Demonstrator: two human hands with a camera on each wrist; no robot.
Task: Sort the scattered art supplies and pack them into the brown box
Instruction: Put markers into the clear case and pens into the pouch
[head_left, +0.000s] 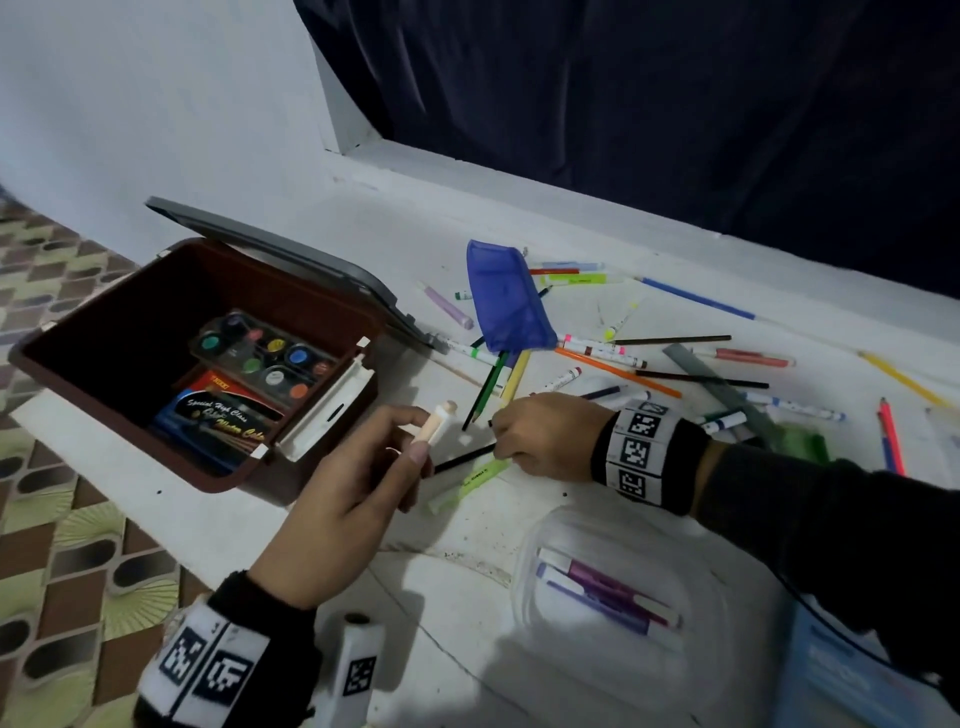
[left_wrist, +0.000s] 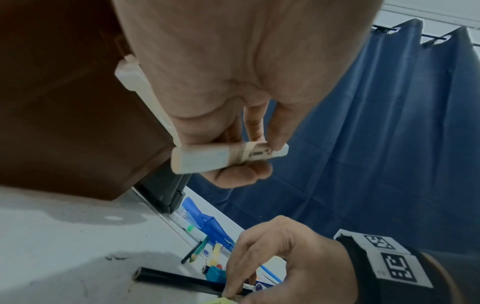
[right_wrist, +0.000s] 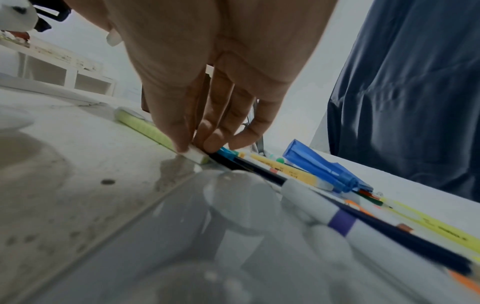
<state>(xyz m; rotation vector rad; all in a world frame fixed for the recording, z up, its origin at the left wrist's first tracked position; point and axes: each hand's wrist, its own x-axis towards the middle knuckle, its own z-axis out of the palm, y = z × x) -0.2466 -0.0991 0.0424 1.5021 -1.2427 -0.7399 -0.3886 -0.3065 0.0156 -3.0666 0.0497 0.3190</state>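
Head view shows the left hand (head_left: 343, 483) at centre frame pinching a peach marker (head_left: 435, 422) between thumb and fingers, just right of the open brown box (head_left: 104, 374), which sits at middle left and already holds a paint palette (head_left: 262, 358) and a watercolour packet (head_left: 218, 415). The right hand (head_left: 545, 436), just right of centre, has its fingertips (right_wrist: 182, 144) down on a light green marker (head_left: 470, 480) and a black pencil (head_left: 462, 458) lying on the white table (head_left: 363, 218); it seems to be closing on them, not yet lifting. To do this well, I would pinch both sticks together near their middles so neither pivots, then carry them low to the box. Many pens lie scattered around a blue pouch (head_left: 506, 301) toward the upper right.
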